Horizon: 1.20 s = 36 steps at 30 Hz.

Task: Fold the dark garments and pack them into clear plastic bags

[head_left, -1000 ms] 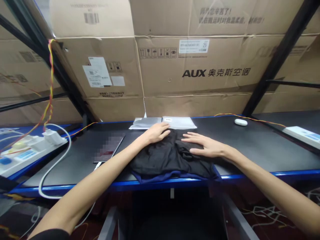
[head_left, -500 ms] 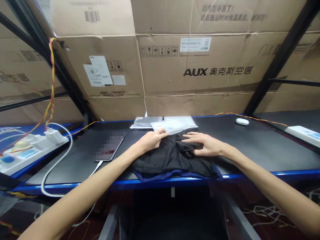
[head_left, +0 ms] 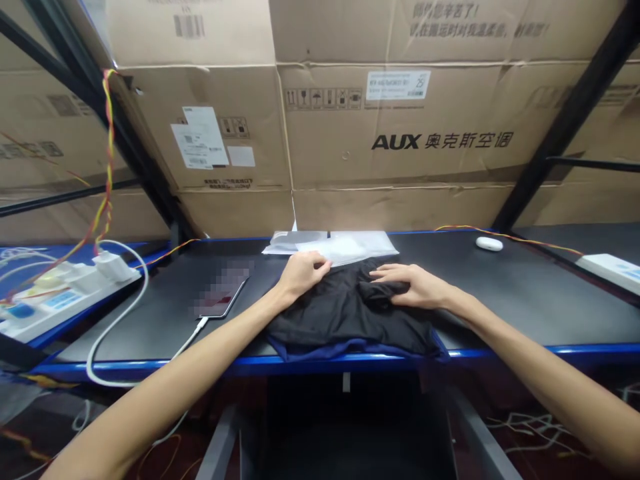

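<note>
A black cloth with a dark blue edge [head_left: 345,313] lies crumpled at the front of the dark table. My left hand [head_left: 304,272] is closed at the cloth's upper left, beside the white plastic packets [head_left: 345,247]; what its fingers pinch is too small to make out. On the cloth's right side, my right hand [head_left: 417,287] has its fingers around a bunched fold of the black fabric. The packets lie flat behind the cloth, against the cardboard.
A phone [head_left: 223,293] with a white cable lies left. Power strips stand at the far left [head_left: 65,293] and right [head_left: 615,270]. A small white case [head_left: 489,244] sits back right. Cardboard [head_left: 400,160] walls the back.
My left hand has shifted slightly left, its fingers more curled. My right hand stays at the fold. The whole view has moved a little.
</note>
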Available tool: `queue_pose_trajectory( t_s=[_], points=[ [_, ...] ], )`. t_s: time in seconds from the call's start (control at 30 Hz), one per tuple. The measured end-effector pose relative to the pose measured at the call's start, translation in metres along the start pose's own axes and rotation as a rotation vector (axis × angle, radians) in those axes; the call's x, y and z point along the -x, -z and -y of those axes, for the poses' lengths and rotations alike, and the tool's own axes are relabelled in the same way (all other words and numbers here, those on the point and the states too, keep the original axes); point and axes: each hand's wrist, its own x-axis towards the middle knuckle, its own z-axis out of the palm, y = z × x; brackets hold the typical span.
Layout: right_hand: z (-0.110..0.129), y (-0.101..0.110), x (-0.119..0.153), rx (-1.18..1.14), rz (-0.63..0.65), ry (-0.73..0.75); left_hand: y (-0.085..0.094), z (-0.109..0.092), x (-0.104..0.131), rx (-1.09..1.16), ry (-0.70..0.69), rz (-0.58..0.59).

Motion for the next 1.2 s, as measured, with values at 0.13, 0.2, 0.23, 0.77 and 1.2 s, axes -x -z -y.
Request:
queue_pose_trajectory(
  t_s=[0.13,0.2,0.23,0.77,1.2],
  points=[
    [0.001,-0.007,-0.003,0.005,-0.115,0.022,-0.006,0.004,0.000,0.023,-0.059,-0.035],
    [0.003,-0.009,-0.003,-0.006,-0.159,0.009,-0.007,0.004,0.000,0.024,-0.087,-0.017],
    [0.004,-0.009,-0.002,-0.015,-0.181,-0.002,-0.007,0.003,0.001,0.021,-0.101,-0.002],
    [0.022,-0.024,-0.040,0.064,-0.295,0.336,-0.015,-0.001,0.003,0.070,-0.112,0.006],
    [0.017,-0.028,-0.039,0.034,0.108,0.241,-0.016,0.002,0.005,0.086,-0.104,0.011]
  ],
)
